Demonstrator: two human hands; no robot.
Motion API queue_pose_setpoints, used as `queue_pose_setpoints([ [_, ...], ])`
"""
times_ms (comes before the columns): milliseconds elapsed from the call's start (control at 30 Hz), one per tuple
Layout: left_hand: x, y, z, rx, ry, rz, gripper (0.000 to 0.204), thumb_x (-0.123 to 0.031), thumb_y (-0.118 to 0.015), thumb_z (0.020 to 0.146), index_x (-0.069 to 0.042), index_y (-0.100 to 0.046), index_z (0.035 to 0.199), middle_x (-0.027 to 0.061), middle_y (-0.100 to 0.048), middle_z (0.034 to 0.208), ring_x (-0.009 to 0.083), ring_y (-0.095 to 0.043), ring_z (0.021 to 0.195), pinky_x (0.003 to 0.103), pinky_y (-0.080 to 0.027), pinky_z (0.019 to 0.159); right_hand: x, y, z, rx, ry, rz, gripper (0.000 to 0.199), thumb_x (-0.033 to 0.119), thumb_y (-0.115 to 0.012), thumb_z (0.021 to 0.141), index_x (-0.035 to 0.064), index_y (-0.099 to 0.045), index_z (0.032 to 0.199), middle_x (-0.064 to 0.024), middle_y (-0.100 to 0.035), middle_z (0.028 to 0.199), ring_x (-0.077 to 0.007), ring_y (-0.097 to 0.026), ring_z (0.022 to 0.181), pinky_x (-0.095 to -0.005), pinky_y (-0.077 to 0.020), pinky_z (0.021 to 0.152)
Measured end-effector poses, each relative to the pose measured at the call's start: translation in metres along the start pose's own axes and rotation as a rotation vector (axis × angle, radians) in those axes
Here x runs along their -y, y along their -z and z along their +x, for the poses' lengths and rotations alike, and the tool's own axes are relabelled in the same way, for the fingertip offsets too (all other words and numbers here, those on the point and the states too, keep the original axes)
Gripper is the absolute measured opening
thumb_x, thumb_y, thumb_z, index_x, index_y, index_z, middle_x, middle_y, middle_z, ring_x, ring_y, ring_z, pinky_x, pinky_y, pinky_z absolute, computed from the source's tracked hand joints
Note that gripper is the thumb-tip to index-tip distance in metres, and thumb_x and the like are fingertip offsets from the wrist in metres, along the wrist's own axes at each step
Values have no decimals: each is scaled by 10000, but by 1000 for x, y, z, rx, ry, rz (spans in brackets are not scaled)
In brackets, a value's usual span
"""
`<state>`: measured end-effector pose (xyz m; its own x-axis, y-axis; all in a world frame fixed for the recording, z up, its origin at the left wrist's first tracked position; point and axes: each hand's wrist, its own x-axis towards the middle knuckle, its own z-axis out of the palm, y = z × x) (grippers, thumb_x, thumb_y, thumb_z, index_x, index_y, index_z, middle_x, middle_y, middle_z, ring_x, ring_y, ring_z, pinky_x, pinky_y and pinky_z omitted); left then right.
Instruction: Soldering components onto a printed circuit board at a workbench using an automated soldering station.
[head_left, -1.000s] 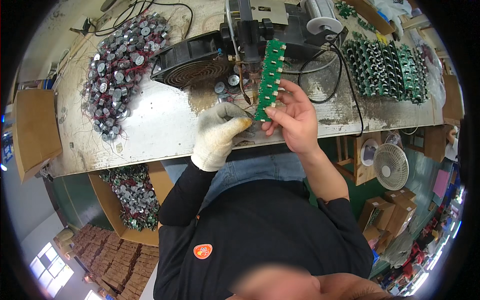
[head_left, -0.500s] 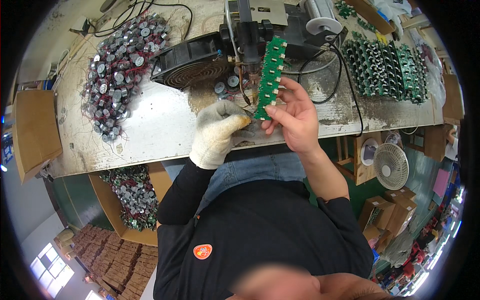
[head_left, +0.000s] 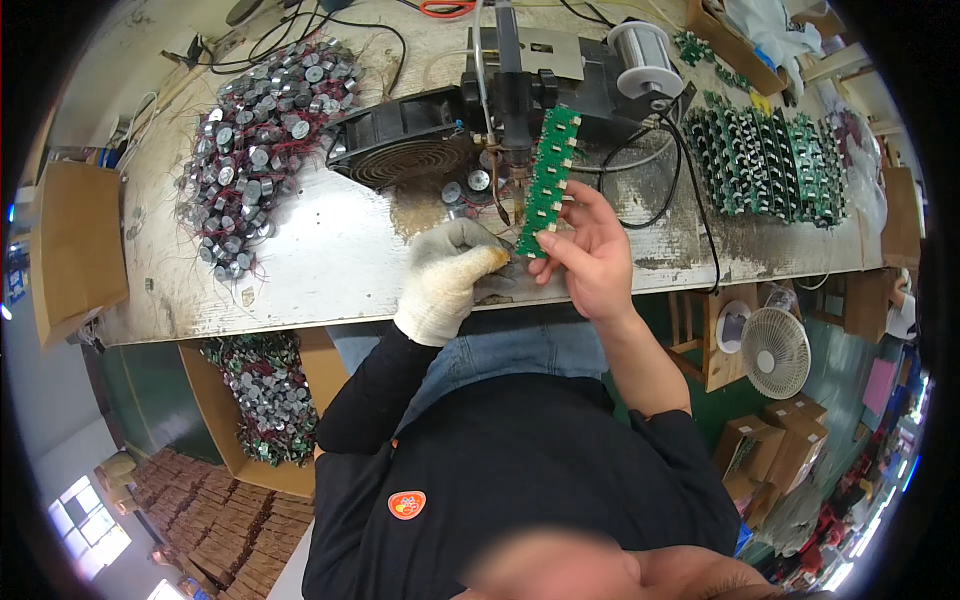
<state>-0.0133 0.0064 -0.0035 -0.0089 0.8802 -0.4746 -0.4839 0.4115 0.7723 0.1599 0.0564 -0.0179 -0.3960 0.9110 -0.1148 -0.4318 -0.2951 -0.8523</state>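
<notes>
The right hand (head_left: 598, 265) is bare. Its thumb and fingers are closed in a pinch on the low end of a green board (head_left: 550, 185). The board is long, thin and flat, with little white blocks along it. It is held up at a tilt over the table (head_left: 330, 270), just in front of a black stand (head_left: 512, 85).

The left hand (head_left: 445, 280) wears a soft white knit glove with a yellow stain on the thumb. Its fingers are curled in, near the board's low end. I can't tell if it pinches something small.

The table is white, scratched and stained brown. Left of the stand sits a black fan (head_left: 405, 140) with a ring-shaped wire guard. Farther left is a big heap of shiny round metal parts (head_left: 255, 160) with thin red wires. On the right are a spool of silvery wire (head_left: 642, 50) and rows of more boards (head_left: 770, 165).
</notes>
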Motion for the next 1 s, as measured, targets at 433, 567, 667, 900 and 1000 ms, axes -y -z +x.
queue_pose_setpoints([
  [433,29,9,-53,-155,-908,1168,458,-118,-809,599,-63,-605,1006,113,-597,860,286,-605,738,362,-497,650,18,6,-67,-30,-404,142,567,-63,-582,805,50,-337,1303,-142,-572,1000,-191,-618,561,-261,-504,415],
  [567,63,-5,-50,-321,-1100,1110,438,-161,-812,582,-142,-624,977,93,-559,1020,305,-570,911,412,-462,777,-4,-5,-112,5,-320,92,576,-96,-579,804,53,-319,1295,-148,-571,1016,-214,-649,655,-283,-542,470],
  [667,67,0,-50,-274,-1249,1024,367,-163,-775,543,-156,-668,894,64,-589,967,279,-582,886,376,-472,759,-8,-6,-132,189,-219,1,451,-64,-593,831,-16,-421,1245,-163,-582,1053,-213,-643,695,-290,-536,553],
  [900,25,8,-92,31,-750,319,335,-79,-805,664,-26,-626,942,109,-646,923,228,-618,830,336,-488,742,0,-39,-77,62,358,-308,214,125,-538,947,-44,-549,1078,-137,-590,1058,-178,-561,932,-294,-428,874],
  [1000,-3,23,-110,115,-528,308,326,-42,-786,694,-6,-616,969,113,-648,944,193,-622,853,318,-495,769,-6,-50,-66,249,192,-73,142,86,-455,974,-32,-533,961,-155,-574,983,-209,-577,825,-332,-483,756],
])
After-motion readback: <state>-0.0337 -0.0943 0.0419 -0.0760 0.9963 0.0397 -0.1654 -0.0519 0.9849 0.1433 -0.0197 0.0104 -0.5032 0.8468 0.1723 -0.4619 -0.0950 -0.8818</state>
